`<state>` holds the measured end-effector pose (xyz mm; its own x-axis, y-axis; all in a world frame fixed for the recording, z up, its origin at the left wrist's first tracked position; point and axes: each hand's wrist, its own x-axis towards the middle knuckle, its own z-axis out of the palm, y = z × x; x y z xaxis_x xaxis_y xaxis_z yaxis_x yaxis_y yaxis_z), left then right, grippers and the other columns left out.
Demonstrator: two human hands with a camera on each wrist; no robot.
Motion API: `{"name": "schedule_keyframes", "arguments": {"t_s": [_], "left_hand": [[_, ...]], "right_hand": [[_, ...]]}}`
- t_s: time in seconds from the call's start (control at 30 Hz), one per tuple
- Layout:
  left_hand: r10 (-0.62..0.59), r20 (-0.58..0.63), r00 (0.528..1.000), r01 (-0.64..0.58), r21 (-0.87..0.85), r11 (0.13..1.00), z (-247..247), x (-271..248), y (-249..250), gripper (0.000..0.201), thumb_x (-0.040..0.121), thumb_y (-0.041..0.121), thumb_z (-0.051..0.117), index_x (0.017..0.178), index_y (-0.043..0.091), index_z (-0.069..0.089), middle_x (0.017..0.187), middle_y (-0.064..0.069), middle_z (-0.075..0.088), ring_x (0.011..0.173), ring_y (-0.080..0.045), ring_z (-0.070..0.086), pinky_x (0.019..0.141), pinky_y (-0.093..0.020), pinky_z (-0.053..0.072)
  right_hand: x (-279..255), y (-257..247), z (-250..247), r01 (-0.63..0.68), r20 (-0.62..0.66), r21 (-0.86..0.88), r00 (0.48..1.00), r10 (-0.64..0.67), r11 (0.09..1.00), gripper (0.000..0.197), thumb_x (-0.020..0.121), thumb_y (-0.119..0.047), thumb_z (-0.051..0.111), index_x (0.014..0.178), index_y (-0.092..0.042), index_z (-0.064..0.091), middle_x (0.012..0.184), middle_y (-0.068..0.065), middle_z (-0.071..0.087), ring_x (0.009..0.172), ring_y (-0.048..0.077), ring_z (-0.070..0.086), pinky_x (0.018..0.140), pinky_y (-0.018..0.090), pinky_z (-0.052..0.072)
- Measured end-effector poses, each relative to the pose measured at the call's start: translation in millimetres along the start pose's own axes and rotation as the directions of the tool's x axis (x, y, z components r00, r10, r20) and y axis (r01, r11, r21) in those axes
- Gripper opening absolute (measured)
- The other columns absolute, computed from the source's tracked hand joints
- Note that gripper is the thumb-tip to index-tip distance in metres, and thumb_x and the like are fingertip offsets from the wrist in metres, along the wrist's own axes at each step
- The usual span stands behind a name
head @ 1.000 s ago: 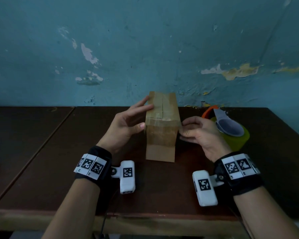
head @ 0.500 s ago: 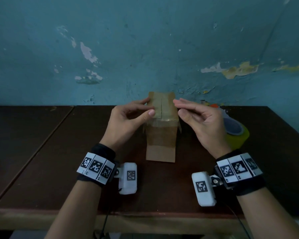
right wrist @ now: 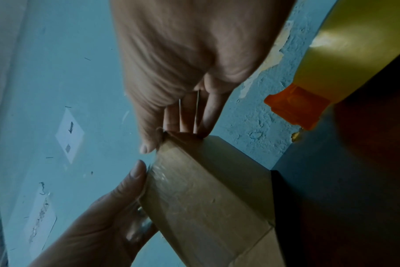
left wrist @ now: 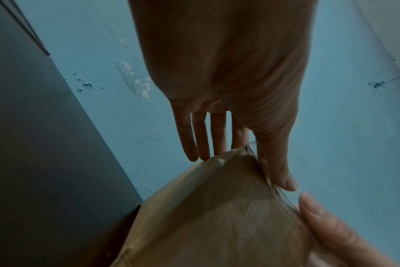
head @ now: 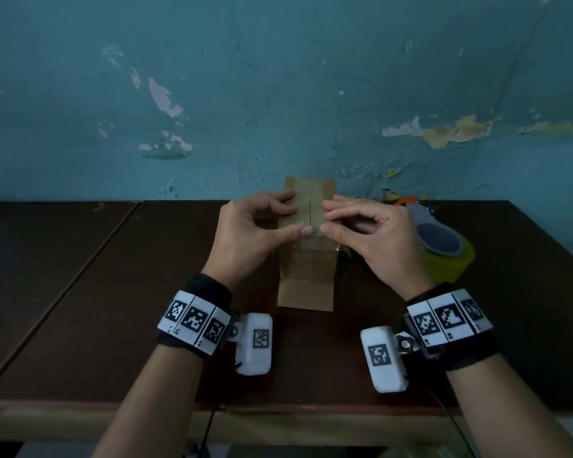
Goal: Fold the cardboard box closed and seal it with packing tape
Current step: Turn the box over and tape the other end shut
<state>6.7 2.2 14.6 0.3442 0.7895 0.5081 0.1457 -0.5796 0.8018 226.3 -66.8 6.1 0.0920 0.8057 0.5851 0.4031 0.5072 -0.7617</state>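
Both hands work the top of the box: the left hand lays near-straight fingers along the left flap with its thumb pressing the front top edge, and the right hand, fingers loosely curled, presses thumb and fingertips onto the right flap, neither closing round anything. Between the two thumbs runs the flap seam, and just below them a glossy strip of tape crosses the box's front face (its roll sits just right of the right hand). Small and thin-walled, the box probably feels light and tippy, its taped face slippery, so I would steady it by the stiff top corners rather than the yielding flap middles.
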Motion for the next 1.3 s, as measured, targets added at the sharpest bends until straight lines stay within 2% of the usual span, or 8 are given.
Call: {"name": "schedule_keyframes", "arguments": {"t_s": [0.37,0.5,0.63,0.77,0.9,1.0,1.13,1.3], "left_hand": [[-0.006,0.053,0.999,0.004,0.045,0.999,-5.5,-1.7,0.7,0.058,0.058,0.045,0.090,0.103,0.011,0.076,0.130,0.006,0.070,0.120,0.001,0.063,0.102,-0.029,0.053],[-0.017,0.065,0.998,0.013,0.054,0.998,-6.0,-1.1,-1.7,0.056,0.059,0.042,0.092,0.104,0.013,0.076,0.130,0.008,0.070,0.124,-0.002,0.062,0.106,-0.040,0.052],[-0.023,0.109,0.994,0.022,0.009,1.000,-8.0,-0.9,-4.9,0.059,0.059,0.038,0.093,0.108,0.011,0.074,0.134,0.006,0.068,0.127,-0.007,0.062,0.106,-0.045,0.052],[-0.022,0.141,0.990,0.027,-0.029,0.999,-11.0,-0.9,-8.1,0.060,0.060,0.034,0.093,0.110,0.007,0.074,0.137,0.002,0.067,0.129,-0.010,0.061,0.106,-0.048,0.052],[-0.051,0.193,0.980,0.062,-0.049,0.997,-13.8,-0.7,-5.6,0.054,0.065,0.022,0.090,0.113,0.006,0.072,0.141,0.001,0.064,0.132,-0.010,0.059,0.107,-0.045,0.052],[-0.056,0.241,0.969,0.067,-0.037,0.997,-18.8,0.6,-7.0,0.047,0.072,-0.001,0.086,0.116,0.008,0.072,0.144,0.003,0.062,0.135,-0.006,0.055,0.110,-0.036,0.049],[-0.040,0.293,0.955,0.056,-0.044,0.998,-23.7,0.4,-5.5,0.049,0.081,-0.017,0.072,0.121,0.011,0.070,0.147,0.004,0.058,0.140,-0.005,0.049,0.102,-0.017,0.047],[-0.010,0.350,0.937,0.031,-0.054,0.998,-30.4,0.2,-6.6,0.058,0.086,-0.028,0.053,0.129,0.008,0.067,0.152,0.003,0.053,0.147,-0.009,0.041,0.108,-0.020,0.044]], "right_hand": [[0.5,-1.0,-3.4,-0.013,0.095,-0.106,0.995,0.023,0.994,0.041,0.071,-0.023,0.092,0.109,-0.015,0.077,0.124,-0.006,0.073,0.129,0.002,0.059,0.101,0.032,0.056],[1.3,-0.4,-1.8,-0.009,0.092,-0.109,0.996,0.019,0.994,0.040,0.071,-0.020,0.092,0.108,-0.013,0.077,0.123,-0.005,0.073,0.128,0.002,0.059,0.101,0.032,0.056],[0.4,-0.7,-3.8,-0.002,0.110,-0.093,0.994,0.012,0.996,0.042,0.071,-0.022,0.092,0.108,-0.012,0.076,0.125,-0.005,0.072,0.129,0.002,0.058,0.100,0.027,0.055],[0.8,-0.1,-2.4,-0.017,0.106,-0.089,0.994,0.026,0.996,0.039,0.072,-0.020,0.091,0.107,-0.012,0.076,0.124,-0.006,0.071,0.127,0.002,0.059,0.099,0.029,0.056],[1.2,-0.5,-2.8,-0.029,0.114,-0.080,0.993,0.038,0.996,0.038,0.073,-0.018,0.091,0.107,-0.013,0.076,0.124,-0.006,0.071,0.127,0.002,0.060,0.100,0.030,0.056],[1.1,-0.7,-3.6,-0.035,0.121,-0.074,0.992,0.043,0.997,0.038,0.074,-0.017,0.090,0.108,-0.012,0.075,0.124,-0.005,0.071,0.127,0.001,0.059,0.099,0.030,0.056],[1.8,-1.0,-2.6,-0.050,0.117,-0.063,0.992,0.057,0.997,0.038,0.073,-0.016,0.090,0.108,-0.011,0.076,0.124,-0.005,0.071,0.126,0.001,0.060,0.099,0.029,0.057],[1.5,-1.2,-3.9,-0.056,0.118,-0.051,0.991,0.061,0.997,0.038,0.073,-0.016,0.090,0.108,-0.011,0.076,0.124,-0.005,0.071,0.126,0.002,0.060,0.099,0.030,0.057]]}}
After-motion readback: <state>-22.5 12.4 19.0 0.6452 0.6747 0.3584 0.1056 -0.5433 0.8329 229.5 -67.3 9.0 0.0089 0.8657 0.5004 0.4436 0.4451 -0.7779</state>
